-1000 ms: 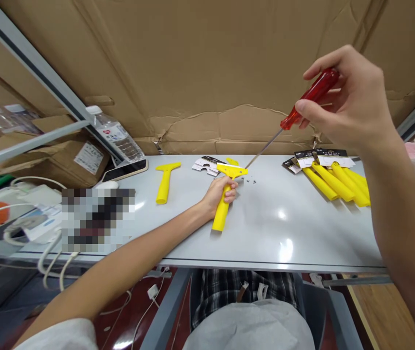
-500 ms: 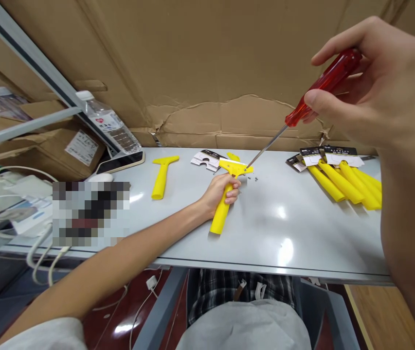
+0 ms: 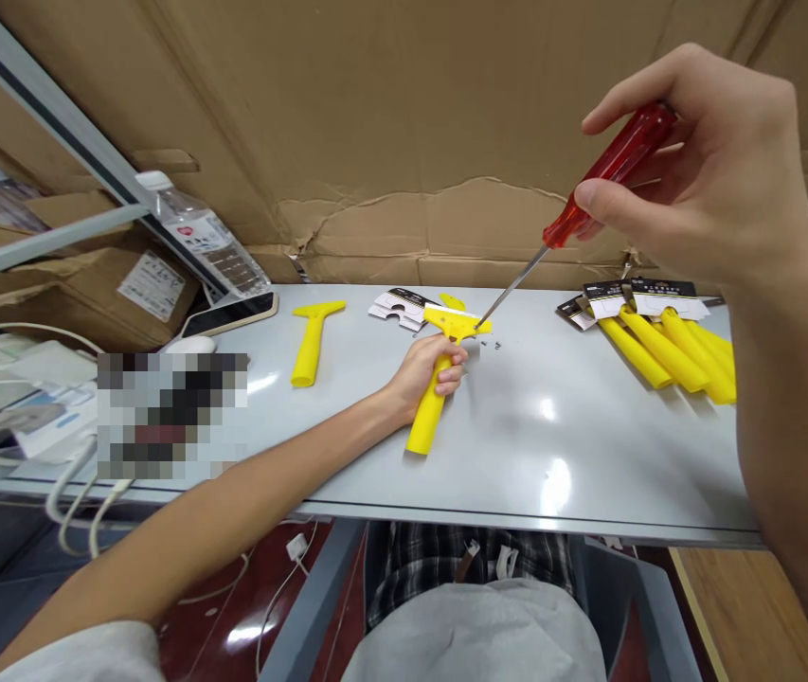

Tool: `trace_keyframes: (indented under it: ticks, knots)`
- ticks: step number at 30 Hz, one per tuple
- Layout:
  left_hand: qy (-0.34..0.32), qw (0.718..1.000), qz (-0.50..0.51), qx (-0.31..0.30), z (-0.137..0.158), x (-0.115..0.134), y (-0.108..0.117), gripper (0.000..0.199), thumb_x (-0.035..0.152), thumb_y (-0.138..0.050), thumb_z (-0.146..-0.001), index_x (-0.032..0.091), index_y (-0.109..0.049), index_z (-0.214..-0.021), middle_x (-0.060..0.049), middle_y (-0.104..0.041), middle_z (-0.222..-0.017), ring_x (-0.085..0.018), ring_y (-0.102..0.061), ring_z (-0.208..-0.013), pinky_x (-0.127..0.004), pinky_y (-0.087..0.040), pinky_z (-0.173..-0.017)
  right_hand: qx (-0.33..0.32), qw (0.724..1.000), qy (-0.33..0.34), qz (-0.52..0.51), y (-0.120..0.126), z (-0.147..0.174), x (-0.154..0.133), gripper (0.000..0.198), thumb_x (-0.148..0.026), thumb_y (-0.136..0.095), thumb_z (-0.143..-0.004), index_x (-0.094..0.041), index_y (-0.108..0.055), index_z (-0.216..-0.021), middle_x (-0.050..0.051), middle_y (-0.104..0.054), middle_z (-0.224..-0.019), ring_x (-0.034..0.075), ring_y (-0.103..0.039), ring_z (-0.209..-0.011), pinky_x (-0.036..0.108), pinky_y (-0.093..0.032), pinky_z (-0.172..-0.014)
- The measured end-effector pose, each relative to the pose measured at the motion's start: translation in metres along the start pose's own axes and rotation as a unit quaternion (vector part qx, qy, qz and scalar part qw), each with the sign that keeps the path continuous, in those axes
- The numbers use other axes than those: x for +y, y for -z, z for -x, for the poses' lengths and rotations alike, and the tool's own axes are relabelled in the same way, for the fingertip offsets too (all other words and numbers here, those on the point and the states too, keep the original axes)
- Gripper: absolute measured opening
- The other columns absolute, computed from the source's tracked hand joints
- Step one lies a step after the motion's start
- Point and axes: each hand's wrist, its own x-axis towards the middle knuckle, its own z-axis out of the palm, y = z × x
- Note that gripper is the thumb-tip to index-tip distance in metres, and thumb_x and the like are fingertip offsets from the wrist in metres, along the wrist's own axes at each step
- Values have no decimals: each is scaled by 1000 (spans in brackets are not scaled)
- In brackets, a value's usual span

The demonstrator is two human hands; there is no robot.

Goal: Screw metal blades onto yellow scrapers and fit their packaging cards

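My left hand is wrapped round the neck of a yellow scraper, whose wide head points away from me. My right hand grips a screwdriver by its clear red handle. The thin metal shaft slants down left, its tip at the right end of the scraper's head; a screw under it is too small to make out. Several small screws lie on the table just right of the head. Behind the head, part of another yellow piece shows beside black-and-white cards.
Another yellow scraper part lies to the left. Several carded yellow scrapers are piled at the right. A phone, a plastic bottle and white cables occupy the left side. Cardboard walls the back of the white table.
My right hand and the screwdriver handle have shifted slightly left, while the tip stays at the scraper's head. My left hand keeps its hold. The whole view has shifted a little.
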Motion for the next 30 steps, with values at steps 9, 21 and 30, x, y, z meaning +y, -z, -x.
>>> trace_keyframes:
  ticks: [9, 21, 30]
  knots:
    - [7, 1000, 6, 3, -3, -1, 2, 21, 12, -67, -71, 19, -48, -77, 5, -52, -66, -1, -33, -40, -13, -25, -32, -17, 999, 29, 2, -8, 4, -17, 33, -18, -74, -87, -21, -68, -119, -5, -65, -93, 1, -64, -81, 11, -58, -74]
    - [13, 1000, 4, 5, -3, -1, 3, 21, 12, -66, -73, 20, -48, -79, 5, -51, -66, -2, -33, -39, -13, -25, -33, -27, 999, 19, 11, -6, 6, -24, 32, -26, -81, -88, -21, -66, -115, -5, -72, -106, 7, -74, -95, 13, -56, -65]
    - [16, 1000, -2, 14, -1, 1, 0, 16, 10, -60, -77, 19, -47, -75, 5, -49, -63, -1, -31, -38, -13, -25, -32, -29, 999, 23, 13, -9, 3, -18, 27, -20, -78, -90, -19, -63, -112, -6, -71, -110, 3, -70, -89, 8, -42, -56]
